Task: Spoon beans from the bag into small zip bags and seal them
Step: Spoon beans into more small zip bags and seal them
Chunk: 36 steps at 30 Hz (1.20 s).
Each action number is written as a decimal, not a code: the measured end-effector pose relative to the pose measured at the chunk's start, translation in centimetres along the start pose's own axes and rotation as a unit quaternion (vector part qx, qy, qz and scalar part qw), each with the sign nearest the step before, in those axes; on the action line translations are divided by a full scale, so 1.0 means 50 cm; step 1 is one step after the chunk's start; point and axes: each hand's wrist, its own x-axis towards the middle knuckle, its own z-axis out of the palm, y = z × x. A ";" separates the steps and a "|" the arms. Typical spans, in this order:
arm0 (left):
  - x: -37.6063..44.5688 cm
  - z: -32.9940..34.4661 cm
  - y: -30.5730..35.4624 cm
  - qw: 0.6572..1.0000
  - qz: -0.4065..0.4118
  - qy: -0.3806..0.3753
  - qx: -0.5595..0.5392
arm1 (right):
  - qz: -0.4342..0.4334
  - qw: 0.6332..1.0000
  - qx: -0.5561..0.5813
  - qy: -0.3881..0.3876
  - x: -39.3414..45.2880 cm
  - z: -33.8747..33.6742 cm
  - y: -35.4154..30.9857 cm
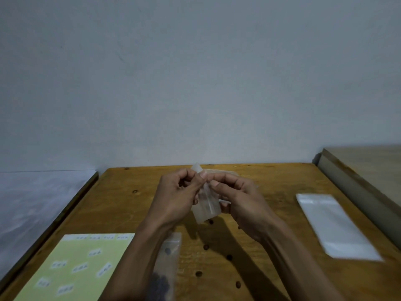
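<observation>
Both forearms enter from the lower edge of the frame and converge toward the centre. The left hand [176, 195] sits left of centre, back of the hand facing the camera, fingers curled inward, thumb and forefinger pinched at the upper right of the hand. The right hand [237, 197] sits right of centre, mirrored, fingers curled, thumb tip directed toward the left hand. The thumb tips nearly meet at frame centre. Both wrists are raised and bare.

Wooden table [271, 185] with things lying on it.
Left of the scattered beans [217, 257]: bean bag [168, 263], green label sheet [86, 263]; right: clear bags [334, 224].
</observation>
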 end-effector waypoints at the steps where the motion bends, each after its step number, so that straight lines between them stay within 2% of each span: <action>1: 0.000 0.001 0.001 1.000 -0.001 0.002 0.003 | -0.011 1.000 -0.015 0.003 -0.002 0.000 -0.002; 4: 0.000 0.007 0.006 1.000 0.000 0.007 0.023 | -0.074 0.986 -0.147 0.023 -0.010 0.005 -0.009; 6: -0.001 0.014 0.009 0.999 0.007 0.008 0.046 | -0.116 0.952 -0.280 0.034 -0.008 0.009 -0.008; 8: -0.005 0.022 0.013 0.995 0.026 0.027 0.098 | -0.142 0.926 -0.344 0.062 -0.007 0.015 -0.008; 10: -0.011 0.025 0.018 0.981 0.053 0.047 0.180 | -0.166 0.921 -0.343 0.083 -0.009 0.017 -0.010; 14: -0.017 0.022 0.025 0.956 0.088 0.023 0.278 | -0.173 0.923 -0.329 0.105 -0.013 0.016 -0.017; 20: -0.012 0.001 0.035 0.949 0.109 0.041 0.294 | -0.167 0.891 -0.366 0.211 -0.001 0.015 -0.016; 22: -0.014 -0.001 0.044 0.945 0.103 0.033 0.308 | -0.140 0.894 -0.366 0.219 0.009 0.002 -0.030; 26: 0.007 -0.015 0.053 0.968 0.041 0.049 0.242 | -0.178 0.908 -0.366 0.102 -0.002 0.008 -0.048; 30: 0.010 -0.020 0.070 0.974 0.015 0.028 0.223 | -0.131 0.904 -0.405 0.036 -0.006 0.008 -0.040; 33: 0.000 -0.033 0.068 0.970 0.063 -0.018 0.235 | -0.081 0.955 -0.280 0.047 0.007 -0.006 -0.033; 36: -0.003 -0.047 0.056 0.915 0.077 -0.131 0.373 | -0.030 0.989 -0.139 0.038 0.008 -0.017 -0.037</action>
